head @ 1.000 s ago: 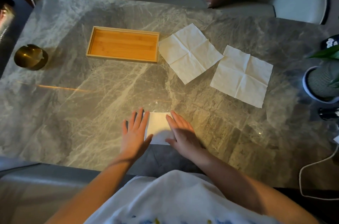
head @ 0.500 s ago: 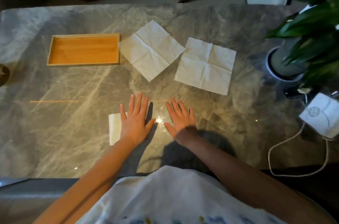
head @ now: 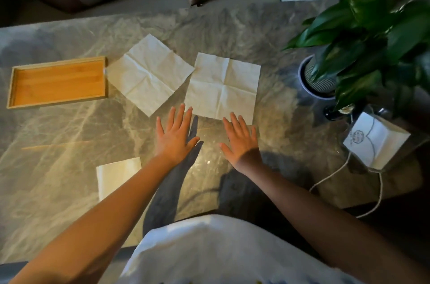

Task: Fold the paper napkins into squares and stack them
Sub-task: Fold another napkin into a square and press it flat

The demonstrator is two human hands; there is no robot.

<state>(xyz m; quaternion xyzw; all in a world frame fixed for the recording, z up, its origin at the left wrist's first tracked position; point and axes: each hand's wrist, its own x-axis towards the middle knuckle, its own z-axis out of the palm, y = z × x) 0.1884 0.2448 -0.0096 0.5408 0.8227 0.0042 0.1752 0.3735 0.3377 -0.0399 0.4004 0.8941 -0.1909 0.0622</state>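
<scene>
Both hands are flat, fingers spread wide and holding nothing. The left hand [head: 175, 135] and the right hand [head: 240, 140] hover low over, or rest on, the grey veined marble table [head: 58, 167]; contact cannot be told.

The coming move turns on the unfolded white square paper napkin on the right [head: 222, 87]. It lies at 12 o'clock from the gap between the hands, with its near edge running roughly from 9 to 3 o'clock. The right hand's fingertips [head: 233, 116] sit at or just over that near edge, close to its near right corner. The left hand's fingertips [head: 189, 109] are just beside its near left corner. So the right hand looks marginally nearer, and both hands bracket the near edge. The crease cross shows 2 fold lines, 1 running away from the person and 1 across.

A second unfolded white paper napkin, turned like a diamond [head: 149, 74], lies at about 11 o'clock from the left hand, its left corner touching or almost touching the shallow rectangular bamboo tray [head: 14, 88].

The 1 folded white napkin square [head: 111, 174] lies at 7 o'clock from the left hand, partly hidden under the left forearm. By my judgement, 1 of 3 napkins is done, and the next fold would likely lift the near edge away toward 12 o'clock.
</scene>
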